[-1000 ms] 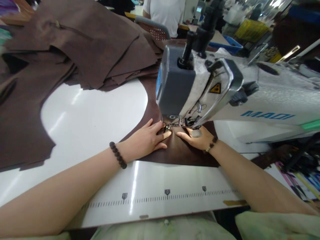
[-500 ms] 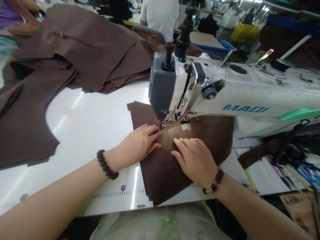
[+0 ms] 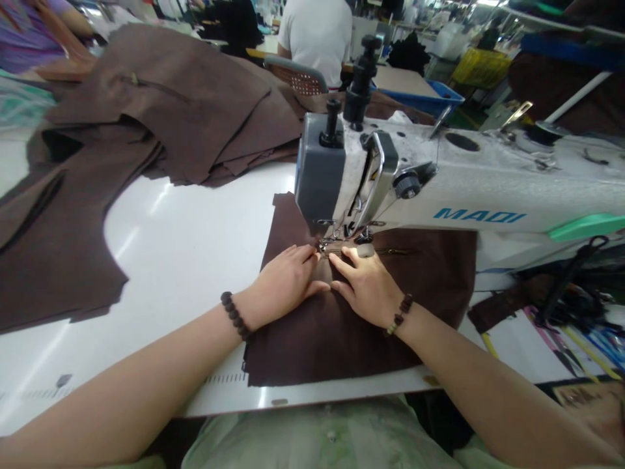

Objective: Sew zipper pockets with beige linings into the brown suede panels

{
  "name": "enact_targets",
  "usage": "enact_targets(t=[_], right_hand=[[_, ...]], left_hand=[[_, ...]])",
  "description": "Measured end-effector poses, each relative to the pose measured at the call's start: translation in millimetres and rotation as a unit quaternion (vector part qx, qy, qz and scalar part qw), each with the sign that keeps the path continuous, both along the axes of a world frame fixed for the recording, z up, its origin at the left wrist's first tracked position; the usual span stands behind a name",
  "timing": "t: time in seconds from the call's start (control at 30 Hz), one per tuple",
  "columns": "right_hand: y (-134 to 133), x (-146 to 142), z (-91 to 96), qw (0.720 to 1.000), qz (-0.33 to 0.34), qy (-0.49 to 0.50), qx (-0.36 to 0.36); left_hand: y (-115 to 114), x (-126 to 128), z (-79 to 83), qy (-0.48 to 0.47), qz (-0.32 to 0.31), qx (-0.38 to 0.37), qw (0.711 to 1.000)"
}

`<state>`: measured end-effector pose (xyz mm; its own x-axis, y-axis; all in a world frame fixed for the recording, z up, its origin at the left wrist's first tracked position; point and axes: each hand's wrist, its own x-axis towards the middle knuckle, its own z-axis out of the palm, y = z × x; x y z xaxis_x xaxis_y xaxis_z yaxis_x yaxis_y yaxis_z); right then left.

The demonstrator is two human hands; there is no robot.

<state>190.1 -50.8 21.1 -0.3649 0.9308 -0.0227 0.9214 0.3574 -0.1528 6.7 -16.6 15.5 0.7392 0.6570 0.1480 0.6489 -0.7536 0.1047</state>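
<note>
A dark brown fabric piece [image 3: 312,345] lies flat on the white sewing table, partly beneath the head of a sewing machine [image 3: 319,176]. On its left part rests my left hand [image 3: 288,280], fingers stretched out, the tips close to the presser foot [image 3: 325,244]. My right hand [image 3: 368,283] lies on the fabric just right of it, fingers extended and spread, pressing near the needle area. The two thumbs almost meet. A zipper-like strip [image 3: 393,251] shows on the fabric right of the foot. The needle itself is too small to make out.
A heap of brown cut pieces [image 3: 195,111] covers the table's back left. Scissors [image 3: 561,345] and other tools lie at the right. Behind the machine are a blue bin [image 3: 442,98] and a seated person in a white shirt [image 3: 315,32].
The fabric has turned, its near edge swinging left and its right side spreading further right. My right hand has moved up and left towards the foot, while my left hand has shifted slightly right.
</note>
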Motion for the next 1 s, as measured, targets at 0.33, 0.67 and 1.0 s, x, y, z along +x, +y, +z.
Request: enact_targets(t=[0.33, 0.67, 1.0], right_hand=[[5.2, 7.8, -5.9, 0.995, 0.017, 0.093, -0.018], [7.3, 8.3, -9.0, 0.994, 0.002, 0.107, -0.030], [7.8, 8.5, -10.2, 0.993, -0.001, 0.117, -0.031]], left_hand=[[2.2, 7.4, -7.3, -0.023, 0.010, -0.030, 0.999], [0.5, 4.8, -12.0, -0.034, -0.011, -0.023, 0.999], [-0.6, 1.6, -13.1, -0.068, -0.015, -0.073, 0.995]])
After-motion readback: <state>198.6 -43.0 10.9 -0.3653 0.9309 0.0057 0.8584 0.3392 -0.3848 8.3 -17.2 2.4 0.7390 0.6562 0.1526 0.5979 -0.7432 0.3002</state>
